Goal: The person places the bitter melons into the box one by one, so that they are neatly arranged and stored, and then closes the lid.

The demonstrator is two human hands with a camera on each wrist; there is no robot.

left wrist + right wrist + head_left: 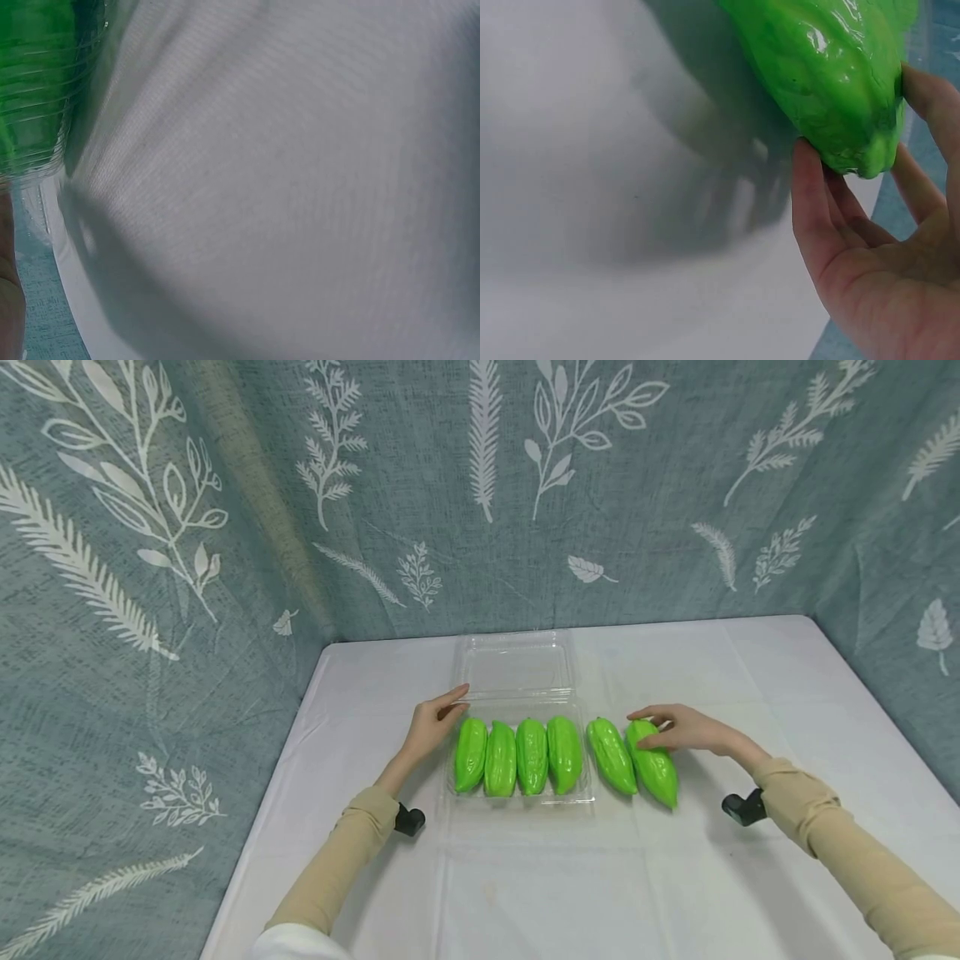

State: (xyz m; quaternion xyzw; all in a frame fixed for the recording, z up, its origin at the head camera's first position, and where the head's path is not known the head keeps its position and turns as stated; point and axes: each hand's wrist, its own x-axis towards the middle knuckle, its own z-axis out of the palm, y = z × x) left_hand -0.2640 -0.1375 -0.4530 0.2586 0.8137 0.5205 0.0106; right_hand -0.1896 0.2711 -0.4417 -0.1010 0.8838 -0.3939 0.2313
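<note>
A clear plastic clamshell box [588,798] lies with its lid [516,663] folded open toward the back. Several bright green, ridged bitter melons [532,758] stand side by side in its base. At the box's back left corner, by the hinge, my left hand [431,727] touches the edge with fingers and thumb extended. My right hand [688,730] pinches the upper end of the rightmost bitter melon [657,775], outside the box. In the right wrist view, thumb and fingers [810,191] press that melon [821,82] from opposite sides. Another bitter melon [611,757] lies between it and the box.
A white cloth [540,885] covers the table. Blue-grey curtains [420,485] with white leaf prints hang behind it and at both sides. A dark wrist camera [409,820] sits below the left sleeve, and another [744,808] beside the right one.
</note>
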